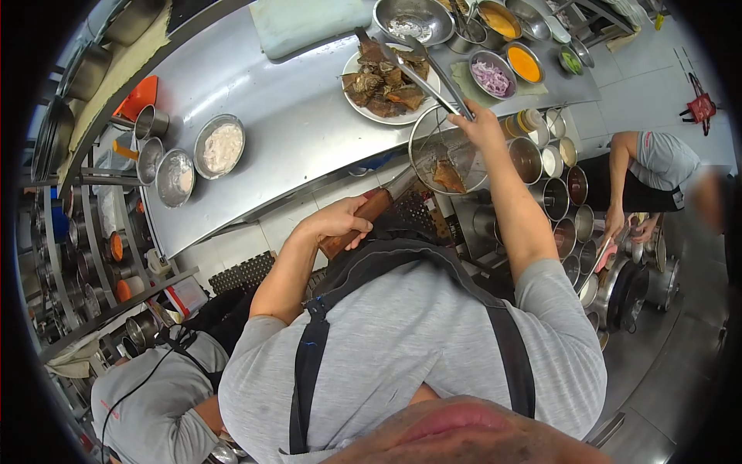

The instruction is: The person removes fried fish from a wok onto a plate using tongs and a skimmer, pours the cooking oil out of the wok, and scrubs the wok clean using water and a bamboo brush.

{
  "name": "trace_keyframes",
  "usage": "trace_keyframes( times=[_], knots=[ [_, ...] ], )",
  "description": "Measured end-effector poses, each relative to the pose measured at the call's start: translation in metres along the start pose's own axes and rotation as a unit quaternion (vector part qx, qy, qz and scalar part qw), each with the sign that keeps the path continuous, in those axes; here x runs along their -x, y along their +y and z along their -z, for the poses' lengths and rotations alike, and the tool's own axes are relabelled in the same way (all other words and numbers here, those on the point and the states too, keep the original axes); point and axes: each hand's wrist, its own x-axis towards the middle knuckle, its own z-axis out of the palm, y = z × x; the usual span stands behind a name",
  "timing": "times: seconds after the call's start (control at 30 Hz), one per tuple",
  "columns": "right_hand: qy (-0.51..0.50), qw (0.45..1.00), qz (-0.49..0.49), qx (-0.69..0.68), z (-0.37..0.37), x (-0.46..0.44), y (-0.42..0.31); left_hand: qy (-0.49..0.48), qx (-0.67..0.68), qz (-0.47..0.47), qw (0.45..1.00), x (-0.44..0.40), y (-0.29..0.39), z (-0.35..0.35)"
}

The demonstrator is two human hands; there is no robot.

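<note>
My left hand (345,224) is wrapped round the wooden handle (369,210) of a round wire strainer (421,158), held beside the counter's front edge. One browned piece of food (447,176) lies in the strainer. In my right hand (480,124) are metal tongs (423,77), their arms reaching over a white plate (393,117). Several browned pieces (371,81) are heaped on that plate. The tongs' tips are at the far side of the heap; whether they grip a piece I cannot tell.
Bowls of sliced onion (493,76) and orange sauce (525,63) stand right of the plate. Flour bowls (220,145) sit at left, a cutting board (309,23) at the back. One co-worker (661,170) is at right beside pots, another (162,394) at lower left.
</note>
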Motion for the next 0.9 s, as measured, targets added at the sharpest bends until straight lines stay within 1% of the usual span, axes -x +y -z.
trace_keyframes(
  times=[0.03,0.13,0.17,0.2,0.27,0.33,0.37,0.4,0.47,0.5,0.53,0.6,0.63,0.77,0.9],
  knots=[
    [0.014,1.0,0.021,0.008,0.002,-0.003,0.005,0.001,-0.004,0.002,1.0,0.001,0.004,-0.001],
    [0.02,1.0,-0.002,-0.018,0.021,0.008,0.01,0.0,-0.01,0.005,1.0,0.004,0.011,-0.003],
    [0.046,0.998,0.04,-0.014,0.026,0.011,0.024,0.003,-0.011,0.004,1.0,0.004,0.011,-0.003],
    [0.055,0.996,0.062,-0.043,0.03,0.017,0.038,-0.001,-0.01,0.008,1.0,0.003,0.01,-0.003],
    [0.052,0.998,0.039,-0.011,0.055,0.045,0.036,0.001,-0.002,-0.003,1.0,0.0,0.005,-0.001],
    [0.051,0.997,0.044,0.027,0.072,0.068,0.062,0.013,0.003,0.005,1.0,0.002,0.008,-0.003],
    [0.014,0.998,-0.013,0.058,0.091,0.094,0.033,0.019,0.008,0.0,1.0,0.001,0.005,-0.003],
    [0.013,0.998,0.005,0.066,0.095,0.108,0.048,0.026,0.011,-0.006,1.0,0.0,0.004,-0.004],
    [-0.016,0.983,0.05,0.178,0.112,0.138,0.057,0.042,-0.024,-0.005,0.999,0.0,0.01,-0.009],
    [-0.044,0.98,0.039,0.192,0.118,0.152,0.06,0.049,-0.031,-0.004,0.998,-0.003,0.009,-0.01],
    [-0.047,0.98,0.031,0.191,0.122,0.165,0.07,0.057,-0.039,-0.004,0.998,-0.005,0.009,-0.012],
    [-0.076,0.969,0.059,0.227,0.128,0.186,0.086,0.06,-0.052,-0.004,0.997,-0.009,0.012,-0.015],
    [-0.102,0.969,0.009,0.225,0.13,0.193,0.088,0.067,-0.066,-0.009,0.996,-0.011,0.014,-0.017],
    [-0.105,0.979,-0.031,0.175,0.119,0.209,0.107,0.049,-0.074,-0.009,0.996,-0.021,0.026,-0.028],
    [-0.085,0.975,-0.039,0.201,0.102,0.211,0.124,0.056,-0.097,-0.007,0.994,-0.028,0.028,-0.038]
  ],
)
